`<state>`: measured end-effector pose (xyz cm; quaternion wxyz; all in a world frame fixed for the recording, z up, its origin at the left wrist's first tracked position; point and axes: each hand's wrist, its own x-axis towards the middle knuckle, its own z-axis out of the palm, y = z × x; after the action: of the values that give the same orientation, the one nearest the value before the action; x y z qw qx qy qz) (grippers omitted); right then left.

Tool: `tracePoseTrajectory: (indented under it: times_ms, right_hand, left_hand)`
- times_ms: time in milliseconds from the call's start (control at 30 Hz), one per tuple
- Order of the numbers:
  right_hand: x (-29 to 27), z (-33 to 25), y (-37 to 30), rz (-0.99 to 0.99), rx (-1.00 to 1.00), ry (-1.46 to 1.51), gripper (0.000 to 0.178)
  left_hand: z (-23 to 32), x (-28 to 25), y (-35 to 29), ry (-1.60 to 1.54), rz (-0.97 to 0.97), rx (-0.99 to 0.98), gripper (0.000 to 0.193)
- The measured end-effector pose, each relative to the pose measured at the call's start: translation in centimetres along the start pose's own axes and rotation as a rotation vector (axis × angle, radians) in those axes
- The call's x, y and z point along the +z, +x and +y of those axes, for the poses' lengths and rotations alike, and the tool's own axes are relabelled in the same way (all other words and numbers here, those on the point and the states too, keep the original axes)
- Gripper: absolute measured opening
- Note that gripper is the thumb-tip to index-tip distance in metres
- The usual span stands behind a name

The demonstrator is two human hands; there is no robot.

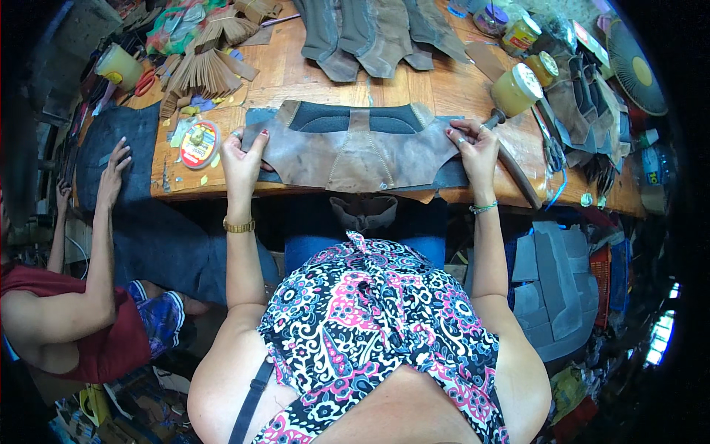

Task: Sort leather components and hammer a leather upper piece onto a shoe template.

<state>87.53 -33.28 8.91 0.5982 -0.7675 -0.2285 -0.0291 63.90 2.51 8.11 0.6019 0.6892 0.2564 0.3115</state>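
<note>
A stitched brown leather shoe upper [310,159] lies stretched flat along the near edge of the table, with black padded lining [384,117] showing along its far side. Zigzag stitching runs down its middle panel. My left hand [244,157] pinches the left end between thumb and fingers. At the opposite end, my right hand [477,154] grips the corner the same way, thumb on top. Dark blue-grey material [452,175] shows from beneath the upper. Just beyond my right hand is a hammer [518,170], its handle slanting toward the near edge.
More leather uppers [377,37] lie at the far side. Glue jars [516,89] and scissors [553,152] sit to the right; a round red-and-white lid [200,144] and brown strips [211,74] to the left. A co-worker's hand [113,174] rests over a dark sheet [137,133].
</note>
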Motion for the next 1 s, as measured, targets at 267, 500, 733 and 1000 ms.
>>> tracePoseTrajectory:
  times_ms: [267,500,733,1000]
  right_hand:
    - [0.1,-0.2,0.0,0.003,-0.012,-0.029,0.014]
    - [0.3,-0.2,-0.1,0.027,-0.035,-0.066,0.013]
    - [0.1,0.8,0.1,0.028,-0.045,-0.082,0.012]
    - [0.3,1.2,0.5,0.030,-0.056,-0.067,0.013]
  left_hand:
    - [0.1,0.4,0.1,0.058,0.013,0.016,0.022]
    - [0.3,0.7,0.5,0.181,0.048,0.026,0.025]
    - [0.9,1.6,0.7,0.255,0.078,0.022,0.029]
    - [1.0,2.3,1.0,0.314,0.079,0.020,0.034]
